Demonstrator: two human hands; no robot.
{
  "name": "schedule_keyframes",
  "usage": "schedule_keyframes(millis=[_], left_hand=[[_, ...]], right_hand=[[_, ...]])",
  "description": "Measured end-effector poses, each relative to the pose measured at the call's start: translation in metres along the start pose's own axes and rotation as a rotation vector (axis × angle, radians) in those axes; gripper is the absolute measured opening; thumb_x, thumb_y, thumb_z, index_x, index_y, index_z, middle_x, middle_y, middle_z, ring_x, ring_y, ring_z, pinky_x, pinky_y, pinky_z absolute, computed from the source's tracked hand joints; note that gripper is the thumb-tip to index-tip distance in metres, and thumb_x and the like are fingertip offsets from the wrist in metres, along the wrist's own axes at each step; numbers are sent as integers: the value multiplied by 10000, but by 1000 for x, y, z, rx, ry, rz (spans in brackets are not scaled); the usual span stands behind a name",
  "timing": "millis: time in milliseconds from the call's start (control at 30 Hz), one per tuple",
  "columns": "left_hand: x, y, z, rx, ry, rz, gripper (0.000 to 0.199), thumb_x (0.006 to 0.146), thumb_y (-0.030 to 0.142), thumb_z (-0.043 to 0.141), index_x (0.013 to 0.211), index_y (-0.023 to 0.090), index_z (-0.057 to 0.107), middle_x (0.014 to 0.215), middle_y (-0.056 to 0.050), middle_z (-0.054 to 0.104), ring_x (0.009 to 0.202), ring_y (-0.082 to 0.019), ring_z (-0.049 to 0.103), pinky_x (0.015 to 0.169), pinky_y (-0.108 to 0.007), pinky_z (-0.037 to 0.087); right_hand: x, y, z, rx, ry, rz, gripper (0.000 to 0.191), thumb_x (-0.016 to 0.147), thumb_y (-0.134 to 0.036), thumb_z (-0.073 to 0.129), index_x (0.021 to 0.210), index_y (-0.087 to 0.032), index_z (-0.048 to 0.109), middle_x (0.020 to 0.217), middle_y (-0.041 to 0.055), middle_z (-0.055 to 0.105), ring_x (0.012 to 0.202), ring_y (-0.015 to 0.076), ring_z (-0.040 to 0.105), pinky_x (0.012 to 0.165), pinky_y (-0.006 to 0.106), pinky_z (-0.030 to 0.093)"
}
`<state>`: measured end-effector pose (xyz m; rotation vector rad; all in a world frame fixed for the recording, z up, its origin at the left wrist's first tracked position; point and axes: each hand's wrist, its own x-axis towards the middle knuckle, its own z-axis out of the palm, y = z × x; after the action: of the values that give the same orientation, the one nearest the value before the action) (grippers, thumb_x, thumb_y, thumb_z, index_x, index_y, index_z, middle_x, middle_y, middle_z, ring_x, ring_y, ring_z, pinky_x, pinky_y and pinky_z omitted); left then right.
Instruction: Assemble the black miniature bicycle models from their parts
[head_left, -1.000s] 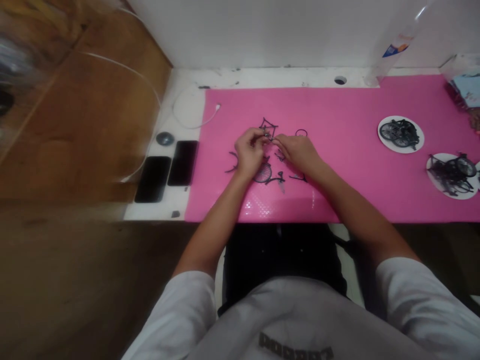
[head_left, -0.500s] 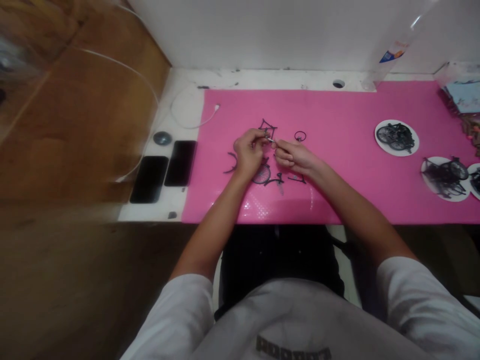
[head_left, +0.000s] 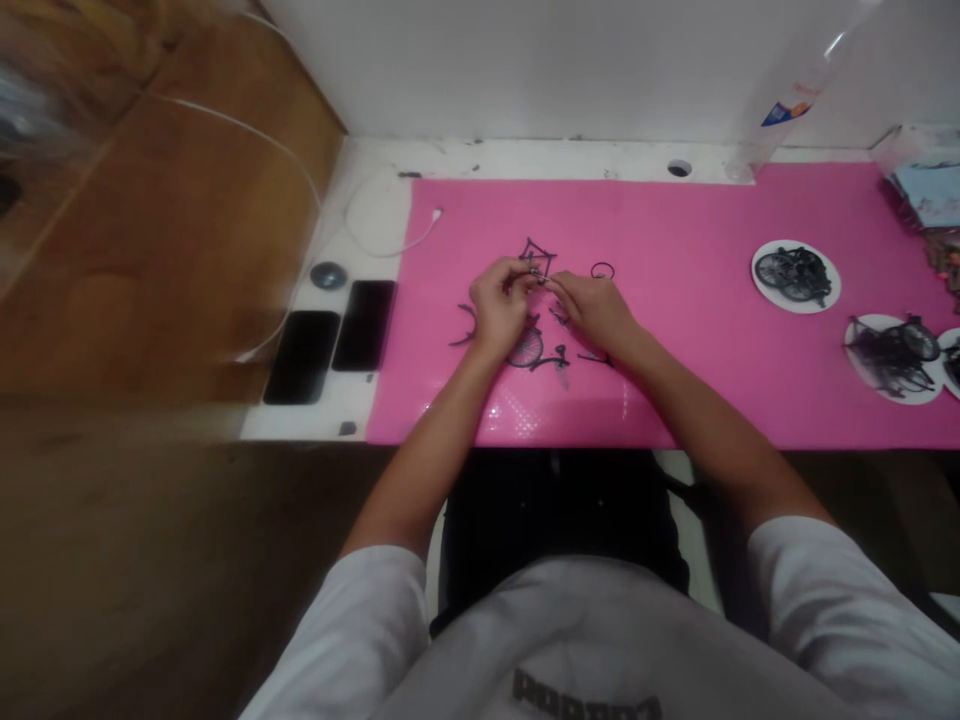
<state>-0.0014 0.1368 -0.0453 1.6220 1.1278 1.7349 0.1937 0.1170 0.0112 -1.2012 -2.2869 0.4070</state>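
Over the pink mat (head_left: 675, 380), my left hand (head_left: 499, 305) is closed in a pinch on a small dark part, its kind too small to tell. My right hand (head_left: 596, 305) is also closed, its fingertips meeting the left ones at a thin, light metallic piece (head_left: 545, 280). Just behind the fingertips lies a dark miniature bicycle frame (head_left: 536, 250). A small spoked wheel (head_left: 527, 347) rests partly hidden by my left hand. Curved dark pieces (head_left: 469, 325) lie left of it, and a thin ring (head_left: 602, 270) sits behind my right hand.
Two black phones (head_left: 301, 357) and a round dark object (head_left: 328, 275) lie on the white strip at left, near a white cable (head_left: 394, 252). White plates (head_left: 763, 290) with dark miniature bicycle parts stand at right. A clear plastic bottle (head_left: 784, 110) is at the back.
My right hand has turned, its back now facing up more, and its fingers have drawn in against my left fingertips. My left hand stays nearly still.
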Motion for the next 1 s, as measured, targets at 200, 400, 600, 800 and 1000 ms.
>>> schedule_keyframes(millis=[200,400,600,800,1000], left_hand=[[-1,5,-2,8,1,21,138,1012,192,649,928,236,750,957,-14,830,804,-143,791,764,-255,626],[2,13,-5,58,-22,121,207,958,120,608,921,237,774,930,-14,828,773,-150,770,744,-267,613],[5,18,-4,134,-97,97,170,1078,270,659,1042,246,824,1070,-59,860,955,-196,806,884,-319,644],[5,9,-1,50,-102,25,147,1075,371,733,1028,239,778,1047,-66,856,908,-204,804,828,-324,636],[2,2,4,-27,-48,-66,167,1026,299,729,879,248,668,916,-26,813,841,-172,778,783,-293,620]], right_hand=[[-2,-22,-2,754,-62,278,580,1208,-710,451,999,-222,683,558,-60,505,518,152,539,574,264,470],[5,-28,-18,1389,-249,643,360,1240,-418,546,979,-190,646,498,-149,309,421,66,202,401,157,210],[8,-24,-12,1231,-120,589,330,1197,-389,584,899,-247,581,541,-121,326,458,96,257,448,200,313],[4,-19,-13,503,106,222,242,1133,-367,692,930,-241,657,902,33,669,824,189,563,787,292,456],[3,-20,-20,370,7,185,230,1117,-251,704,890,-238,668,852,25,641,783,187,542,771,296,399]])
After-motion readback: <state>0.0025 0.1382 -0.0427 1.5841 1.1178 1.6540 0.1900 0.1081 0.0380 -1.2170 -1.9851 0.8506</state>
